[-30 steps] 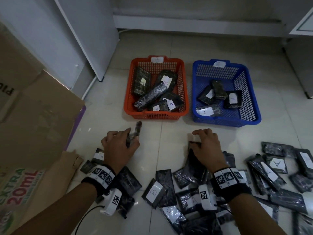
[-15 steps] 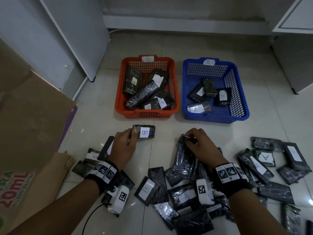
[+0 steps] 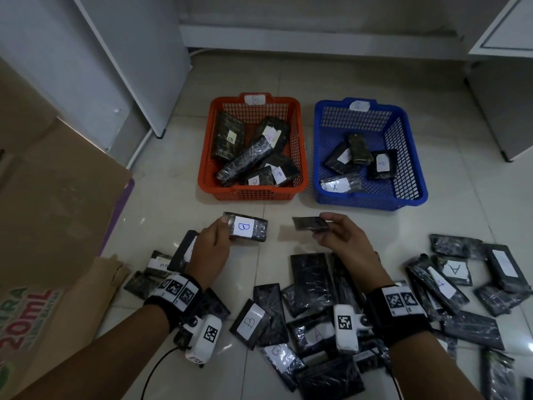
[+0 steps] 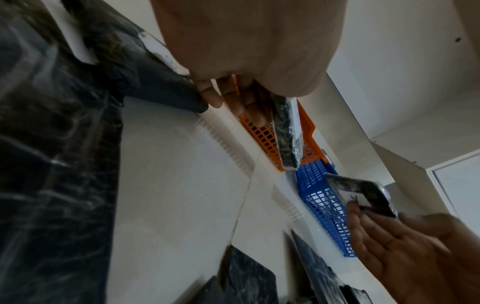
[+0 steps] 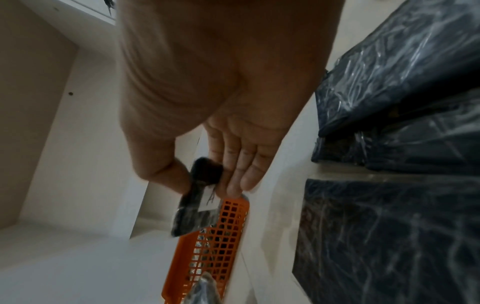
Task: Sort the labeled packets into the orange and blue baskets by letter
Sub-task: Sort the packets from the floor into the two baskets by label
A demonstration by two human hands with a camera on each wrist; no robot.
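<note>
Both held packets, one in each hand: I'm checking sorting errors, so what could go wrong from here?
The right hand pinches its packet label-down; only the right wrist view shows what looks like an A, so it may be misread. The left hand holds the B packet short of the orange basket; a toss could miss.

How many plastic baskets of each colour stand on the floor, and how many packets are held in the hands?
Orange plastic mesh basket: 1
Blue plastic mesh basket: 1
Packets held: 2, the black wrapped packet labelled B in the left hand, the black wrapped packet labelled A in the right hand
Total: 4
</note>
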